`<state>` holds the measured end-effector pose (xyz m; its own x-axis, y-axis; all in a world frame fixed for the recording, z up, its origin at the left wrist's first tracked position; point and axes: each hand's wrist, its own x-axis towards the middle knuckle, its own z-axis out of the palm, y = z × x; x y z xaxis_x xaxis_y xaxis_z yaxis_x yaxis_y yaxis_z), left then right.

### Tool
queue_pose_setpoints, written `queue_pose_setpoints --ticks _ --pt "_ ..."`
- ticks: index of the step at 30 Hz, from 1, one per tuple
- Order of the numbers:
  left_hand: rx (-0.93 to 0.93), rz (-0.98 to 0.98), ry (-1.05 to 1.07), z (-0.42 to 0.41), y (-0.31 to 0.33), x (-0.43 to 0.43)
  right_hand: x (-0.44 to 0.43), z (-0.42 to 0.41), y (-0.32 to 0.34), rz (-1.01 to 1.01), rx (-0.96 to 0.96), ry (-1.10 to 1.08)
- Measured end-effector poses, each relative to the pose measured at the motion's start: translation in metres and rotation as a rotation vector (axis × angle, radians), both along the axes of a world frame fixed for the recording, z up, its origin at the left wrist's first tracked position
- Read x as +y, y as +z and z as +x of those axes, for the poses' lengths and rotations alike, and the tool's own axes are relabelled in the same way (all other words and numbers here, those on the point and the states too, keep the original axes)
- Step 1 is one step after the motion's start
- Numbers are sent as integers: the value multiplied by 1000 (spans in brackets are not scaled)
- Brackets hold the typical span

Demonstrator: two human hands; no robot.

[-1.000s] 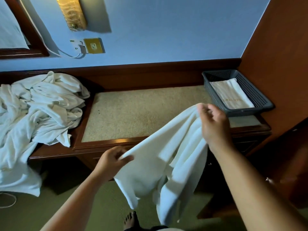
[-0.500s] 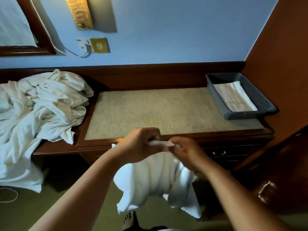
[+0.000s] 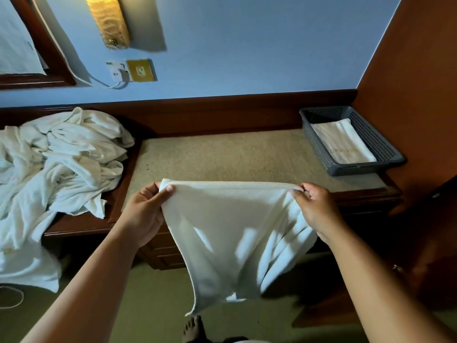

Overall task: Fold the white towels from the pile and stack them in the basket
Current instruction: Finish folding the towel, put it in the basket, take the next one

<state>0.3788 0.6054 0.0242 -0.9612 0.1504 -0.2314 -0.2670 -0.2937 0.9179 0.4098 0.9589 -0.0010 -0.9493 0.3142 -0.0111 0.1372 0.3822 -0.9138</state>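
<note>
The hands, which were meeting at the top of the towel (image 3: 235,231) half a second ago with the cloth bunched beneath them, are now drawing apart, so the top edge is stretching straight and level between them. The left hand (image 3: 146,211) is pinching the left corner, thumb lying across the front and fingers curled behind. The right hand (image 3: 316,209) is pinching the right corner between curled fingertips. The towel is hanging in the air in front of the desk (image 3: 222,157), just off its near edge, its lower part draping in loose folds towards the floor. This spreading looks like the opening of a new fold: the cloth is being squared up before it is halved or laid on the desk, so the folding itself is probably only beginning. The pile (image 3: 57,169) is sitting crumpled on the left end of the desk and spilling over its edge, so plenty of towels are waiting. At the far right, well apart from the hands, the basket (image 3: 319,144) is holding one folded towel (image 3: 343,142) lying flat on its bottom, with its walls rising well above that towel.
</note>
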Motion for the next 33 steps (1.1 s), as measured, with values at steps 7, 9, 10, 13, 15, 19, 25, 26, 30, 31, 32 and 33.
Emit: queue_pose_setpoints --ticks 7,9,10,13,15,19,25,26,30,31,32,33 --pt "104 -82 180 -1 8 27 -20 5 2 -355 -188 13" --pt "136 -143 199 3 6 38 -29 12 16 -511 -206 52" --pt "142 -162 197 5 5 44 -33 15 23 -579 -187 78" --pt "142 -165 184 14 5 63 -43 22 48 -686 -108 193" --pt "160 -187 168 19 8 75 -49 26 62 -678 -67 279" --pt "188 -127 124 27 20 95 -57 28 75 -602 -5 374" --pt "209 -83 137 25 33 97 -71 23 77 -269 151 308" --pt "215 -88 138 25 34 96 -73 22 77 -207 179 304" --pt "255 -160 132 27 32 94 -79 18 81 54 341 369" --pt "265 -181 117 27 31 93 -80 16 83 152 412 398" --pt "267 -190 100 29 30 93 -82 14 84 239 473 424" --pt "265 -190 86 30 29 92 -83 11 86 297 512 443"
